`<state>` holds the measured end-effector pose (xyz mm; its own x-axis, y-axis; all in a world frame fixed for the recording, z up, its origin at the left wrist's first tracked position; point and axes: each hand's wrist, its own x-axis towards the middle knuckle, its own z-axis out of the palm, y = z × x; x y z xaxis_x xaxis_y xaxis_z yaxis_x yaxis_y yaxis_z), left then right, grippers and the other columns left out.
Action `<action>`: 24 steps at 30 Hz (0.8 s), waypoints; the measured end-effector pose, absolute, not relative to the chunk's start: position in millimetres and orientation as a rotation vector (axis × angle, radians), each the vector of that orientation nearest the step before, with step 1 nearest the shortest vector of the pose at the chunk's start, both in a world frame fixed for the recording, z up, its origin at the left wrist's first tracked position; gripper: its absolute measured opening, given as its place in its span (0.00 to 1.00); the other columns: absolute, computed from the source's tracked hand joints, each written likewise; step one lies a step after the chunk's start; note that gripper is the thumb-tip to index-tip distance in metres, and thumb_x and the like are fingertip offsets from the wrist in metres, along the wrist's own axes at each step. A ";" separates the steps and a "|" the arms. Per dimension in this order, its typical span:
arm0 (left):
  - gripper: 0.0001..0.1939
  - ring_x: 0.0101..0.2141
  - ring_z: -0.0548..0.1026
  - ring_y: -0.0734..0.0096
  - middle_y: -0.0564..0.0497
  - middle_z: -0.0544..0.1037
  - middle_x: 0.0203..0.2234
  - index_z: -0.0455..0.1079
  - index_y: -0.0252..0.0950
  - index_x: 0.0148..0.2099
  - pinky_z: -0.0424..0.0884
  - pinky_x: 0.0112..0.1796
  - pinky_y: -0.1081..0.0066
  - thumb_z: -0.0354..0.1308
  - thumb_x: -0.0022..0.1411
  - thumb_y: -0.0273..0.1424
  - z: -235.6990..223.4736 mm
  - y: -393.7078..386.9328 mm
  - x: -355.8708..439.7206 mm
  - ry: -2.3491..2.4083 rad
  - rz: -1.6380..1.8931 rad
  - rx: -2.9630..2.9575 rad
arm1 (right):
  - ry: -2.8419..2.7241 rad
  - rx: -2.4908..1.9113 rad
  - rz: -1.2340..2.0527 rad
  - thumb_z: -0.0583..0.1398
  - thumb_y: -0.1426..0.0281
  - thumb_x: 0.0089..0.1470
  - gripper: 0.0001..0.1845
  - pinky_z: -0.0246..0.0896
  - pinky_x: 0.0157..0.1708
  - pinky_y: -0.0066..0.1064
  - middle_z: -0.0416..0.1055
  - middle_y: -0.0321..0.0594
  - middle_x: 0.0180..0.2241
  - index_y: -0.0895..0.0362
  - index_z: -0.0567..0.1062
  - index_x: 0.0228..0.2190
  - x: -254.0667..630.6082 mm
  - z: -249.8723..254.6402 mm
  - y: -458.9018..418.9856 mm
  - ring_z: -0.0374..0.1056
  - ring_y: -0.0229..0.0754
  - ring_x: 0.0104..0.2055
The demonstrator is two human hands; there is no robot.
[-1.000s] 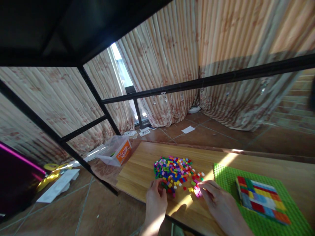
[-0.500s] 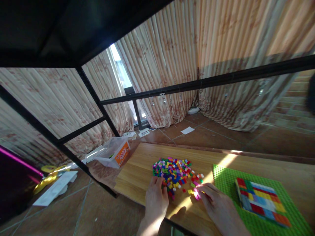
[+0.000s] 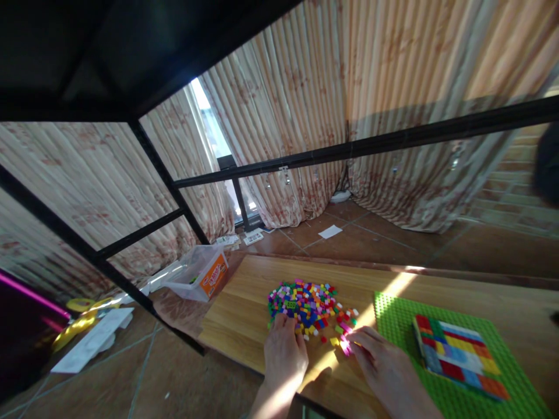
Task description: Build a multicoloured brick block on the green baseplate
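A heap of small multicoloured toy building bricks (image 3: 308, 305) lies on a wooden table (image 3: 244, 291). My left hand (image 3: 286, 352) is at the near edge of the heap, its fingers curled down over the bricks; the fingertips and anything in them are hidden. To the right, my right hand (image 3: 384, 364) has its fingers bent close together beside a few pink bricks (image 3: 345, 344). Whether it grips one is too small to tell. Further right, a built block of coloured bricks (image 3: 463, 358) rests on a green studded baseplate (image 3: 393, 314).
Beyond the table's left end, a clear plastic box (image 3: 192, 282) with an orange label stands on the floor. Black metal frame bars (image 3: 323, 154) cross in front of the patterned curtains (image 3: 279, 105). A white paper (image 3: 331, 231) lies on the tiled floor.
My left hand has shifted slightly right and its fingers have drawn in at the heap's edge. The right hand stays by the pink bricks. The view has moved slightly.
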<state>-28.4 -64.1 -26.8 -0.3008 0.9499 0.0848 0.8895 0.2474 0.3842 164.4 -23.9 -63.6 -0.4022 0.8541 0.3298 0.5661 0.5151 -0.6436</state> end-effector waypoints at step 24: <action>0.07 0.38 0.69 0.68 0.49 0.71 0.36 0.65 0.38 0.35 0.62 0.38 0.71 0.48 0.59 0.23 -26.7 -63.4 -46.5 2.210 0.561 1.911 | -2.096 -1.171 0.619 0.47 0.70 0.59 0.16 0.64 0.32 0.29 0.75 0.40 0.34 0.53 0.75 0.31 162.8 -54.2 -24.9 0.73 0.40 0.31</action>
<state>-46.5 -63.4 -26.7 -0.1667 0.9790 0.1172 0.9165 0.1100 0.3847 162.8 -24.9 -54.2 -0.3899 0.8677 0.3083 0.5610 0.4893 -0.6677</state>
